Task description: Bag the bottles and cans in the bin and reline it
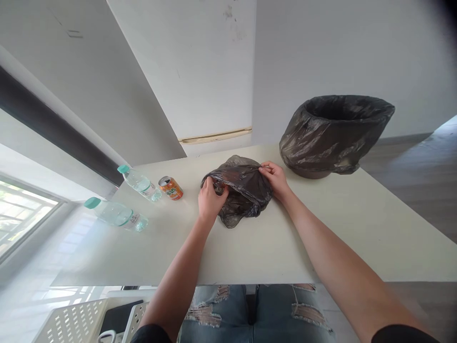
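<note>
A crumpled dark grey plastic bag [243,190] lies in the middle of the white table [321,228]. My left hand [210,199] is closed on the bag's left edge, fingers curled into the plastic. My right hand [275,180] pinches the bag's upper right edge. The two hands hold the rim of the bag between them. What is inside the bag, if anything, is hidden.
A bin lined with a dark bag [333,133] stands at the table's back right. Two clear water bottles with teal caps [139,183] [116,214] and an orange drink can [171,187] lie at the left. A white perforated crate [78,321] sits below the table's near left edge.
</note>
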{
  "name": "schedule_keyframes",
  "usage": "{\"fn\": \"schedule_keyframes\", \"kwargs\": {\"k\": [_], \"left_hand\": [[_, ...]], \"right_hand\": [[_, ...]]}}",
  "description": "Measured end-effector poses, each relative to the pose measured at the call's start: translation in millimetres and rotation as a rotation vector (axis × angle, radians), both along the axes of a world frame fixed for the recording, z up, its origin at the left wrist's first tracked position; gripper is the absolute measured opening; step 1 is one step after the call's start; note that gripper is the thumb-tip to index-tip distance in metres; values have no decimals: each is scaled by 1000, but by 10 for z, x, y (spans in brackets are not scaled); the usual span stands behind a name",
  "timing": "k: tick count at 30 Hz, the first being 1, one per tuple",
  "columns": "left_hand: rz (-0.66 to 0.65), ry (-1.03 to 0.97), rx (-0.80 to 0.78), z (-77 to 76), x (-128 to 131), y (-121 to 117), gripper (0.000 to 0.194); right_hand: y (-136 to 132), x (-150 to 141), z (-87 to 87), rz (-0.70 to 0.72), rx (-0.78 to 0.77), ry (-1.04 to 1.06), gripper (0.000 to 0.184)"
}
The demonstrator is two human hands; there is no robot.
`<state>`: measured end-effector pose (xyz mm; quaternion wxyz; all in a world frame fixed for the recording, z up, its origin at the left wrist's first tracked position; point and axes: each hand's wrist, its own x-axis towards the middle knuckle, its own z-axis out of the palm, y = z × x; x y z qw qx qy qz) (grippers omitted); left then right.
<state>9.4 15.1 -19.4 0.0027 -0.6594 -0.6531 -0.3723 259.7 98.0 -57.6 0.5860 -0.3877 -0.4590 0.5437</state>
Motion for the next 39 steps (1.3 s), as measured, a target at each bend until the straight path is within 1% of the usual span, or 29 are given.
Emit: {"fn": "schedule_keyframes", "kwargs": {"k": [4,8,13,17,20,23,25,28,31,35,37,39], "left_hand": [[-2,11,-2,19,3,-6,25],[-12,12,8,7,-13,3,23],[-53,28,83,11,-16,-4,21],[-53,57,176,66,28,-60,24],[-93,28,219,118,61,-113,26],[-120,29,234,174,79,-152,27],[-112,71,217,230,84,-170,27],[-91,138,189,375,97,-212,28],[-105,144,189,616,129,-326,29],[-136,119,183,1004,140,-620,28],[-103,111,167,1162,79,-790,25],[-41,94,135,1265,-52,-942,23]], "right_hand": [[-7,-4,5,1,-10,28,52],[-13,-1,8,-9,-6,11,51],[4,9,-13,-4,4,-3,51],[48,22,-52,-29,-11,-16,50],[80,32,-81,-70,-24,2,48],[103,39,-110,-103,-24,-8,46],[117,44,-132,-107,-24,-22,45],[141,53,-170,-90,-18,-39,44],[159,58,-195,-73,1,-68,44],[143,51,-173,-88,-27,-64,43],[123,45,-150,-90,-41,-54,42],[107,41,-132,-85,-46,-52,42]]}}
